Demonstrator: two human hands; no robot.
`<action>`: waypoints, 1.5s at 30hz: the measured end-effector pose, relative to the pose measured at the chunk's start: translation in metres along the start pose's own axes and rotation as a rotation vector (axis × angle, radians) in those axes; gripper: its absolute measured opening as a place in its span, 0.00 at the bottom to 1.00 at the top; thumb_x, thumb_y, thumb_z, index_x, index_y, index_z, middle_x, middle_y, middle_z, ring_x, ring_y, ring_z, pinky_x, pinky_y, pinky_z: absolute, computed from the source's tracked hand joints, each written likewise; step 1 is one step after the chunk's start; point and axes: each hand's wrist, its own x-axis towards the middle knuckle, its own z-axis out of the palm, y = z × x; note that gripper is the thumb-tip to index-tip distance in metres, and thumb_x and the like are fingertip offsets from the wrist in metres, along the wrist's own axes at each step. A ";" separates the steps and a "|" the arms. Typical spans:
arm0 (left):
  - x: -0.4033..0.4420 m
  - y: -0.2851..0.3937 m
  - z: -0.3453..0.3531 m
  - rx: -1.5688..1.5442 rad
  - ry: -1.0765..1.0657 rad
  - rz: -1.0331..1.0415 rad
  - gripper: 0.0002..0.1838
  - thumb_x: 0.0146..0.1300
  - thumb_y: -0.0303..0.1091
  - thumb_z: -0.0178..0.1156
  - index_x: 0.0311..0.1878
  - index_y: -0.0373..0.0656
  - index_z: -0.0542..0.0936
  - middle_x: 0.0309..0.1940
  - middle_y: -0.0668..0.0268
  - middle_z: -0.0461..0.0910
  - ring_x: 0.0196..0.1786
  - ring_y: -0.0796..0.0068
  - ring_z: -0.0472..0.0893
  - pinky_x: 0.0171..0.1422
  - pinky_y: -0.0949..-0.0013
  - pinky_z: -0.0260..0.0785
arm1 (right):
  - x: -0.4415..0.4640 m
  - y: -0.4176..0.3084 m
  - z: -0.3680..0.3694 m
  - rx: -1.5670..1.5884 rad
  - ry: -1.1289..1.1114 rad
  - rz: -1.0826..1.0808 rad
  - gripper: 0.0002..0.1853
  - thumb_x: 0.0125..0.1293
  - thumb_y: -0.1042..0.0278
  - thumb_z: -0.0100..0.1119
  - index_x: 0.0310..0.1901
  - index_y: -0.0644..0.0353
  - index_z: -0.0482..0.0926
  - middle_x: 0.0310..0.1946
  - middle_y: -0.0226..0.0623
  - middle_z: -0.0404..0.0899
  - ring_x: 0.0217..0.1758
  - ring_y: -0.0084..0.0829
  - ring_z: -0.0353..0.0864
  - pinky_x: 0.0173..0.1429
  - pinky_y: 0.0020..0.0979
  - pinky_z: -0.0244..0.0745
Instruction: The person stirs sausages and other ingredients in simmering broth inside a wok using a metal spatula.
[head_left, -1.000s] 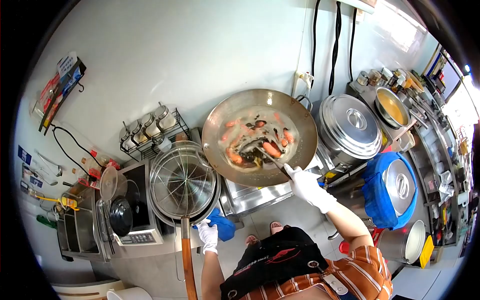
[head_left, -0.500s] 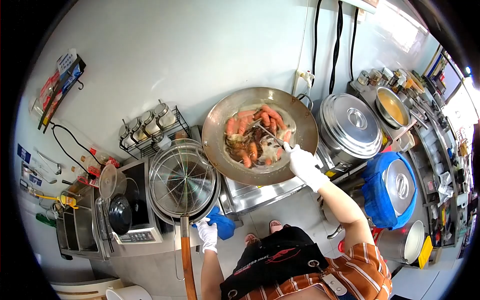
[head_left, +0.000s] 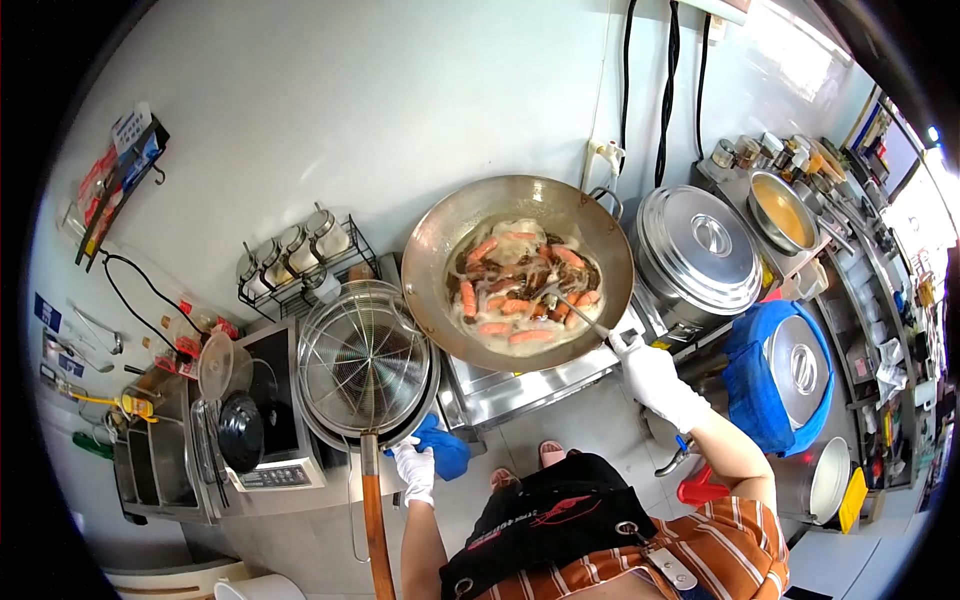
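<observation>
My right hand (head_left: 655, 375), in a white glove, is closed around the handle of a long metal utensil (head_left: 588, 318). The utensil's head is down in the food, so its kind is hidden. Pinkish-red sausages (head_left: 468, 298) and dark brown pieces lie in bubbling, foamy liquid inside a big wok (head_left: 430, 240). Also gloved in white, my left hand (head_left: 415, 472) is closed on a blue cloth (head_left: 445, 450) at the near edge of a metal pot or bowl (head_left: 436, 385). Across that vessel rests a round wire strainer (head_left: 350, 345) with a wooden handle (head_left: 374, 510).
Right of the wok stands a large lidded steel pot (head_left: 700, 250); nearby is a blue-wrapped lidded container (head_left: 798, 360). A metal bowl of yellow-orange liquid (head_left: 782, 212) sits behind. Left, a wire rack (head_left: 300, 285) holds seasoning jars. Further left are a cooktop (head_left: 275, 400) and sinks (head_left: 160, 470).
My right hand has drawn back down and to the right with the utensil. The sausages, bunched before, are now spread through the wok. My left hand has stayed put.
</observation>
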 end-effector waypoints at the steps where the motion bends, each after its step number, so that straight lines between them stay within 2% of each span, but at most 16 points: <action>1: 0.000 -0.001 0.001 0.003 -0.002 -0.009 0.19 0.41 0.25 0.71 0.36 0.42 0.72 0.45 0.53 0.74 0.54 0.49 0.73 0.62 0.56 0.64 | -0.004 -0.004 -0.011 0.059 -0.009 -0.011 0.28 0.67 0.74 0.45 0.70 0.53 0.63 0.33 0.50 0.79 0.31 0.44 0.82 0.31 0.40 0.78; 6: 0.000 -0.001 -0.001 0.000 -0.012 -0.023 0.19 0.41 0.25 0.71 0.36 0.43 0.72 0.45 0.53 0.74 0.55 0.49 0.73 0.64 0.57 0.64 | 0.003 -0.017 -0.017 0.171 -0.097 -0.018 0.34 0.60 0.78 0.45 0.71 0.52 0.63 0.35 0.51 0.79 0.34 0.46 0.82 0.36 0.44 0.77; 9: 0.001 -0.001 0.000 -0.009 -0.027 -0.033 0.19 0.41 0.25 0.71 0.36 0.43 0.73 0.46 0.52 0.74 0.56 0.48 0.73 0.64 0.57 0.63 | 0.016 -0.028 -0.012 0.324 0.005 -0.095 0.31 0.58 0.75 0.50 0.67 0.58 0.67 0.29 0.50 0.78 0.32 0.47 0.82 0.35 0.43 0.77; 11: 0.001 -0.004 0.003 0.014 0.033 0.022 0.19 0.40 0.23 0.71 0.36 0.42 0.73 0.43 0.56 0.73 0.50 0.54 0.73 0.61 0.61 0.64 | 0.031 -0.036 0.002 0.326 -0.025 -0.079 0.31 0.58 0.76 0.50 0.67 0.59 0.67 0.32 0.51 0.78 0.34 0.48 0.82 0.37 0.43 0.77; 13: 0.001 -0.004 0.002 0.008 0.009 0.003 0.19 0.41 0.24 0.71 0.36 0.43 0.73 0.44 0.54 0.73 0.53 0.51 0.73 0.62 0.58 0.64 | 0.046 -0.045 0.010 0.369 0.003 -0.037 0.30 0.59 0.76 0.49 0.66 0.60 0.67 0.34 0.52 0.78 0.34 0.48 0.82 0.37 0.44 0.77; 14: 0.001 -0.003 0.002 0.001 -0.014 -0.017 0.18 0.42 0.26 0.71 0.37 0.43 0.73 0.46 0.52 0.74 0.56 0.48 0.73 0.63 0.56 0.64 | 0.053 -0.049 0.009 0.357 0.026 -0.045 0.29 0.60 0.76 0.48 0.66 0.60 0.68 0.36 0.53 0.78 0.33 0.49 0.82 0.37 0.45 0.77; 23: 0.000 0.004 -0.002 -0.007 -0.006 -0.038 0.19 0.41 0.25 0.71 0.37 0.42 0.73 0.45 0.53 0.74 0.53 0.50 0.74 0.62 0.57 0.65 | 0.104 -0.040 0.042 0.222 0.261 -0.026 0.29 0.59 0.76 0.47 0.65 0.57 0.69 0.37 0.50 0.78 0.31 0.46 0.83 0.35 0.44 0.78; 25: -0.001 0.007 -0.004 -0.017 -0.004 -0.045 0.19 0.41 0.25 0.71 0.37 0.42 0.73 0.44 0.53 0.74 0.52 0.50 0.74 0.61 0.57 0.65 | 0.105 -0.035 0.033 0.142 0.328 -0.047 0.26 0.61 0.74 0.47 0.64 0.60 0.69 0.35 0.50 0.79 0.29 0.45 0.83 0.31 0.41 0.77; 30: 0.000 0.004 -0.002 -0.005 0.006 -0.035 0.19 0.40 0.25 0.72 0.36 0.42 0.73 0.41 0.54 0.75 0.51 0.51 0.75 0.60 0.57 0.66 | 0.087 -0.015 0.024 -0.062 0.226 0.039 0.26 0.64 0.73 0.46 0.65 0.52 0.69 0.30 0.40 0.75 0.27 0.38 0.81 0.28 0.39 0.76; 31: 0.000 0.003 -0.001 0.009 0.016 -0.023 0.19 0.41 0.25 0.72 0.36 0.42 0.73 0.41 0.54 0.75 0.51 0.51 0.75 0.59 0.58 0.67 | 0.081 -0.012 0.023 -0.064 0.227 0.038 0.26 0.64 0.73 0.46 0.65 0.52 0.69 0.30 0.40 0.75 0.27 0.38 0.81 0.28 0.39 0.76; 33: 0.000 0.005 -0.002 0.022 0.025 -0.013 0.19 0.41 0.26 0.72 0.37 0.42 0.73 0.40 0.54 0.75 0.50 0.51 0.75 0.59 0.58 0.67 | 0.069 -0.004 0.021 -0.143 0.160 0.010 0.31 0.57 0.77 0.51 0.65 0.56 0.68 0.32 0.44 0.74 0.28 0.39 0.81 0.27 0.39 0.76; 37: -0.001 0.009 -0.006 0.002 -0.011 -0.052 0.19 0.42 0.26 0.72 0.37 0.42 0.73 0.41 0.54 0.75 0.51 0.51 0.75 0.59 0.57 0.67 | 0.037 0.005 0.006 -0.048 0.235 -0.101 0.28 0.61 0.75 0.50 0.65 0.54 0.69 0.35 0.43 0.77 0.31 0.40 0.82 0.30 0.38 0.76; 38: -0.001 0.010 -0.006 -0.002 -0.002 -0.033 0.19 0.42 0.26 0.72 0.37 0.43 0.73 0.42 0.54 0.74 0.51 0.51 0.75 0.60 0.57 0.66 | 0.031 0.006 0.003 0.003 0.372 -0.165 0.28 0.61 0.76 0.48 0.66 0.55 0.69 0.36 0.46 0.79 0.34 0.44 0.83 0.33 0.40 0.77; 39: 0.000 0.008 -0.005 -0.003 -0.001 -0.032 0.19 0.42 0.26 0.72 0.37 0.43 0.73 0.42 0.54 0.74 0.51 0.51 0.75 0.60 0.57 0.66 | 0.024 0.002 -0.006 0.003 0.373 -0.164 0.28 0.61 0.76 0.48 0.66 0.55 0.69 0.36 0.46 0.79 0.34 0.44 0.83 0.33 0.40 0.77; 41: 0.001 -0.001 0.001 -0.024 -0.017 -0.037 0.19 0.42 0.25 0.71 0.37 0.43 0.73 0.43 0.53 0.74 0.52 0.50 0.74 0.61 0.57 0.65 | 0.012 -0.006 -0.022 0.097 -0.055 0.025 0.29 0.60 0.77 0.48 0.66 0.56 0.69 0.35 0.47 0.80 0.33 0.46 0.83 0.35 0.42 0.77; 45: 0.001 -0.012 0.008 -0.003 0.040 0.018 0.19 0.39 0.22 0.70 0.36 0.43 0.73 0.38 0.58 0.73 0.46 0.57 0.73 0.58 0.62 0.65 | 0.006 -0.005 -0.010 0.167 -0.006 -0.046 0.30 0.58 0.78 0.47 0.66 0.55 0.69 0.33 0.47 0.80 0.31 0.46 0.83 0.37 0.44 0.77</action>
